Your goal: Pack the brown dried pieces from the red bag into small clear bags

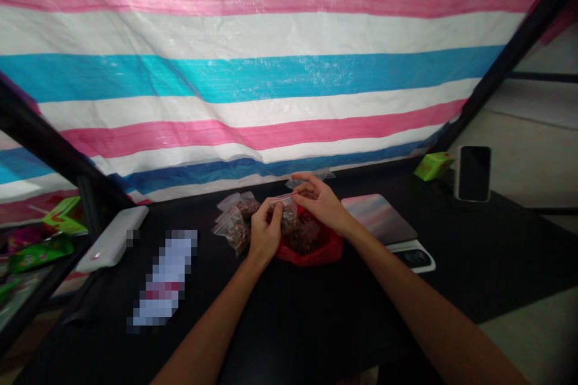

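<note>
A small clear zip bag [289, 219] with brown bits inside is held up in front of me. My left hand [265, 230] grips its left side, thumb on the front. With fingers closed at the zip edge, my right hand [321, 206] pinches the bag's top right corner. Just below both hands stands an open red plastic bag [311, 258] holding dark brown pieces [301, 242]; the small bag partly hides it. To the left lie several filled zip bags [235, 230]. Behind my right hand is a flat clear plastic bag [316, 177].
Right of the red bag sits a kitchen scale [379, 216] with a shiny top. Farther right are a green box [433, 166] and an upright phone [473, 173]. A white device [112, 237] and a pixelated packet [167, 277] lie left on the black table [352, 325]. A striped tarp [271, 78] hangs behind.
</note>
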{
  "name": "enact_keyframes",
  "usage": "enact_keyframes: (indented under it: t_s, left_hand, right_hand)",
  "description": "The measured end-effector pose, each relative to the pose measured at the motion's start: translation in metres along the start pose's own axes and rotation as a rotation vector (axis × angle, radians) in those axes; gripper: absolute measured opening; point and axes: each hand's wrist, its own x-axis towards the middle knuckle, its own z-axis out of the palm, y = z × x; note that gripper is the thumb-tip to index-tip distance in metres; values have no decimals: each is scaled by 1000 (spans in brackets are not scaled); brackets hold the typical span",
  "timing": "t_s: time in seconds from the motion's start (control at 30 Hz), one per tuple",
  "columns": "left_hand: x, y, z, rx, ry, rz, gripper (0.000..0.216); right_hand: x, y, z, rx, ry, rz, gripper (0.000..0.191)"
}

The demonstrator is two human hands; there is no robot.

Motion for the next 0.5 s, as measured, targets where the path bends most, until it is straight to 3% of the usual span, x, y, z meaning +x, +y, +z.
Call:
enact_keyframes:
  t_s: [0.5]
  left_hand:
    - [3,-2,-2,23,57,30,25]
  right_hand:
    - [-4,1,9,-45,34,-110,39]
